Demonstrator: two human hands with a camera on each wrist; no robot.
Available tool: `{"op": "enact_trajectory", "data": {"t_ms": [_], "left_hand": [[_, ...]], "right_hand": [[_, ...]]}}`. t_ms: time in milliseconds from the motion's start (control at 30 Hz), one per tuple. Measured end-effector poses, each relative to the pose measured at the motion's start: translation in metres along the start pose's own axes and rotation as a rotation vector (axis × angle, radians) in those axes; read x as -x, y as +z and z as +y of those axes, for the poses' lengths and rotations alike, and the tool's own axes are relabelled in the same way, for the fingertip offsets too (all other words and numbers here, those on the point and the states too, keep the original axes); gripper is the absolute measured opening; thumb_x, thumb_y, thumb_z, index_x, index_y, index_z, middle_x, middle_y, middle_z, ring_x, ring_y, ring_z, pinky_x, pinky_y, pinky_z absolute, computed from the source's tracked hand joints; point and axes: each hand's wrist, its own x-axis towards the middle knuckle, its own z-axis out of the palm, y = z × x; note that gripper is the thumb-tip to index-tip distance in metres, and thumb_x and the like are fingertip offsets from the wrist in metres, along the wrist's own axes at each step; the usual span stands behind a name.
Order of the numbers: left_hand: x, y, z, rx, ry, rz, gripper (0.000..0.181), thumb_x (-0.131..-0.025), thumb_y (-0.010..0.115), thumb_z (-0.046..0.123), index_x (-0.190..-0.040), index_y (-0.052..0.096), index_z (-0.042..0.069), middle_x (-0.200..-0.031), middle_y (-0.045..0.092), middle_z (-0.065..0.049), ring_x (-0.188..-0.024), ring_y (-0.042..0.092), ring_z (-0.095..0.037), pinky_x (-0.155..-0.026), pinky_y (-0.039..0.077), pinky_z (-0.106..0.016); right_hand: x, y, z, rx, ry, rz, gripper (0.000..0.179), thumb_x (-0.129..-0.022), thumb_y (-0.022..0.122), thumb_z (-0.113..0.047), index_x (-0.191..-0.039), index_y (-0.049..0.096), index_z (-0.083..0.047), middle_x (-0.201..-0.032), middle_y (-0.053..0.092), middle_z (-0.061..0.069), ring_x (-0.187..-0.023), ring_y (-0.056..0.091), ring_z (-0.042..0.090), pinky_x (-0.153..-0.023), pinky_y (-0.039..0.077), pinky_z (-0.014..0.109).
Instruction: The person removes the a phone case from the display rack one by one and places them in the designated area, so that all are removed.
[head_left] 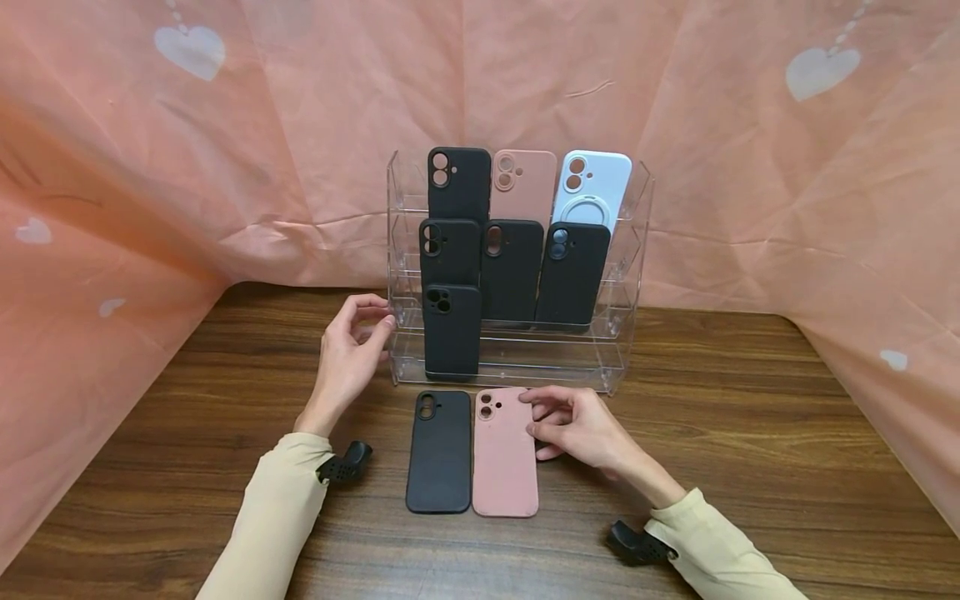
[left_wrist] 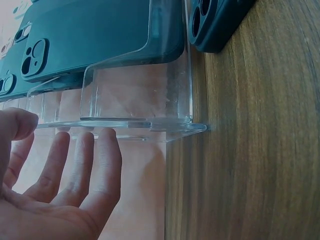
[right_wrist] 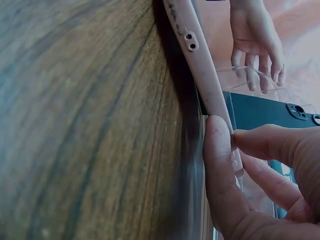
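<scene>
My right hand (head_left: 581,425) pinches the upper right edge of a pink phone case (head_left: 506,467), as the right wrist view shows up close; a dark gap lies under the case there. Directly left of it, a black phone case (head_left: 440,454) lies on the table. My left hand (head_left: 352,350) is at the left side of a clear acrylic display rack (head_left: 551,354). In the left wrist view its fairly straight fingers (left_wrist: 108,150) reach the rack's side panel, seemingly touching it.
The rack's tiers hold several cases: a black (head_left: 459,192), a pink (head_left: 536,196) and a white one with a ring (head_left: 611,179) on top, black cases (head_left: 573,279) below, and a black one (head_left: 452,342) in front. A pink curtain (head_left: 300,167) surrounds the wooden table (head_left: 750,433).
</scene>
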Motion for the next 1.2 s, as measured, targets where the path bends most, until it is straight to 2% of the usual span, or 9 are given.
{"op": "enact_trajectory", "data": {"t_ms": [500,700,933,1067,1200], "left_hand": [[-0.0004,0.0001,0.0007,0.0,-0.007,0.0,0.029,-0.101,0.065,0.02,-0.126,0.057,0.009,-0.125,0.066,-0.013,-0.104,0.072,-0.031,-0.071,0.066,-0.036],[-0.0008,0.0,-0.0006,0.003,0.006,-0.002,0.029,-0.1,0.065,0.019,-0.127,0.057,0.008,-0.126,0.066,-0.015,-0.105,0.072,-0.035,-0.07,0.066,-0.033],[-0.0009,-0.0001,0.0001,0.001,-0.001,-0.003,0.029,-0.1,0.065,0.02,-0.126,0.057,0.009,-0.126,0.066,-0.015,-0.105,0.071,-0.034,-0.073,0.066,-0.042],[-0.0005,-0.0004,0.0002,0.005,-0.008,-0.004,0.03,-0.1,0.065,0.02,-0.127,0.057,0.009,-0.126,0.066,-0.014,-0.107,0.071,-0.035,-0.071,0.066,-0.036],[-0.0003,-0.0007,0.0001,0.004,-0.01,-0.005,0.03,-0.101,0.065,0.02,-0.127,0.057,0.009,-0.126,0.066,-0.014,-0.107,0.071,-0.035,-0.072,0.066,-0.037]], "right_hand": [[-0.0035,0.0018,0.0013,-0.044,0.043,-0.039,0.053,-0.087,0.072,0.003,-0.137,0.056,0.006,-0.106,0.057,0.017,-0.081,0.067,0.012,-0.072,0.066,0.037],[-0.003,0.0027,0.0015,-0.004,0.036,-0.037,0.053,-0.085,0.073,0.004,-0.136,0.059,0.004,-0.109,0.055,0.017,-0.082,0.067,0.012,-0.072,0.066,0.037],[-0.0018,0.0056,-0.0016,0.061,-0.001,-0.021,0.049,-0.084,0.072,0.005,-0.132,0.062,0.004,-0.109,0.059,0.019,-0.082,0.067,0.013,-0.07,0.066,0.034],[-0.0014,0.0064,-0.003,0.062,-0.004,-0.009,0.046,-0.084,0.07,0.007,-0.13,0.062,0.006,-0.109,0.06,0.021,-0.083,0.068,0.015,-0.07,0.066,0.034],[-0.0005,0.0066,-0.0039,0.071,0.013,0.004,0.045,-0.085,0.072,0.006,-0.129,0.063,0.005,-0.11,0.059,0.021,-0.082,0.069,0.015,-0.069,0.066,0.034]]}}
